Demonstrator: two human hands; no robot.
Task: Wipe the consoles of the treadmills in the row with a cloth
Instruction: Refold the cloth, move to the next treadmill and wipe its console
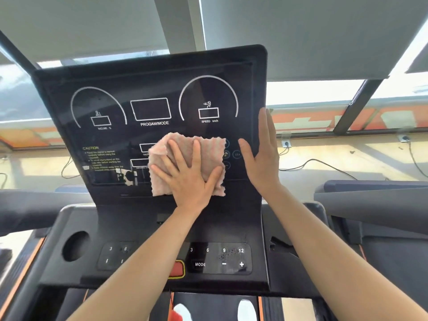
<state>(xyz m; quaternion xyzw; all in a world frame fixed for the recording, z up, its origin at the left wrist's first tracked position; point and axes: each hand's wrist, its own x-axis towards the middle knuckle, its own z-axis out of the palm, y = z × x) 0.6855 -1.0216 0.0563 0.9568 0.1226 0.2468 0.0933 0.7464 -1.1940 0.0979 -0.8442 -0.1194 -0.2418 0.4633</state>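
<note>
A black treadmill console fills the middle of the head view, with white dial markings and the words PROGAM/MODE and SPEED. A folded pink cloth lies flat against the lower middle of its screen. My left hand presses on the cloth with fingers spread and straight. My right hand rests flat against the console's right edge, fingers straight, thumb on the screen face beside the round buttons.
Below the screen sits the control deck with number keys, MODE, minus and plus, a red stop tab and a round cup hole. Another treadmill's grey handlebar stands at right. Windows, blinds and wall cables lie behind.
</note>
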